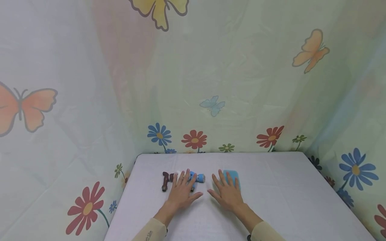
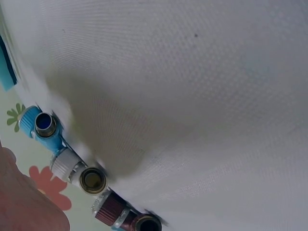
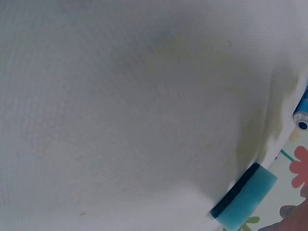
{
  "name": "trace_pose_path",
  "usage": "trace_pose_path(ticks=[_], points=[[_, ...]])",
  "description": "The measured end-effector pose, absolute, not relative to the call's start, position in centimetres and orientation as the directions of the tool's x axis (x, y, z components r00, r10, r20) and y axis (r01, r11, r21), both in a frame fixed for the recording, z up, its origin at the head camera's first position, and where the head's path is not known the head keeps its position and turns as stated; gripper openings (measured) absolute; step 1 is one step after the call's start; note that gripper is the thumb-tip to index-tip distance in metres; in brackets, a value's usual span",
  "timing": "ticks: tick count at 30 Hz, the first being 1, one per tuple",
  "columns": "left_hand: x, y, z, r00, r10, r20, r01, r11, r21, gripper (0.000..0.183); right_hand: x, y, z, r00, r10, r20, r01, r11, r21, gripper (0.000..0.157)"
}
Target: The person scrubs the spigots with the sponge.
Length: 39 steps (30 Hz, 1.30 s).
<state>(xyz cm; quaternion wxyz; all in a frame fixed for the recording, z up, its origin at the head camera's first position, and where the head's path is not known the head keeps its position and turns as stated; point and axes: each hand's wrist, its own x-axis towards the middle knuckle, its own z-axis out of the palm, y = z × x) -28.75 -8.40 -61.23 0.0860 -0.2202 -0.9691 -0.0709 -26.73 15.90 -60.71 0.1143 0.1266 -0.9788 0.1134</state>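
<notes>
My left hand [image 1: 182, 193], fingers spread, is over a row of three T-shaped pieces with ridged caps and metal-rimmed round ends. The dark red piece [image 1: 165, 181] shows left of the hand and the blue piece [image 1: 199, 178] to its right. Between them the white piece [image 2: 66, 164] is mostly hidden under the fingers in the head view. My right hand [image 1: 229, 195], also with spread fingers, overlaps a light blue sponge [image 1: 232, 174]. The right wrist view shows the sponge's dark scouring layer [image 3: 237, 191] face down. Neither hand grips anything.
A white cloth covers the table [image 1: 271, 187]. Behind it and at both sides hangs a pale curtain [image 1: 256, 83] printed with flowers and butterflies. Dark table corners show at the back left and back right.
</notes>
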Motion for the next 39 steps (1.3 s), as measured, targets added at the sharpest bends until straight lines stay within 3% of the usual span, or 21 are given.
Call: trace_pose_path(ticks=[10,22,30,39], points=[[-28.6,-8.4,-60.9,-0.893,0.41,0.186,0.433,0.896,0.102,0.087,-27.2,16.2,-60.7,-0.955,-0.202,0.217,-0.244,0.952,-0.185,0.075],[-29.0,-7.5,-61.3,-0.892,0.412,0.183,0.44,0.886,0.147,0.087,-28.8,18.0,-62.2,-0.975,-0.047,0.219,-0.111,0.951,-0.289,0.078],[-29.1,-7.1,-61.1,-0.897,0.412,0.163,0.434,0.889,0.142,0.085,-29.0,18.6,-62.3,-0.987,-0.041,0.154,-0.084,0.955,-0.285,0.074],[-29.5,-6.7,-61.1,-0.908,0.399,0.123,0.415,0.897,0.154,0.085,-29.3,18.7,-63.4,-0.979,-0.031,0.201,-0.095,0.943,-0.318,0.061]])
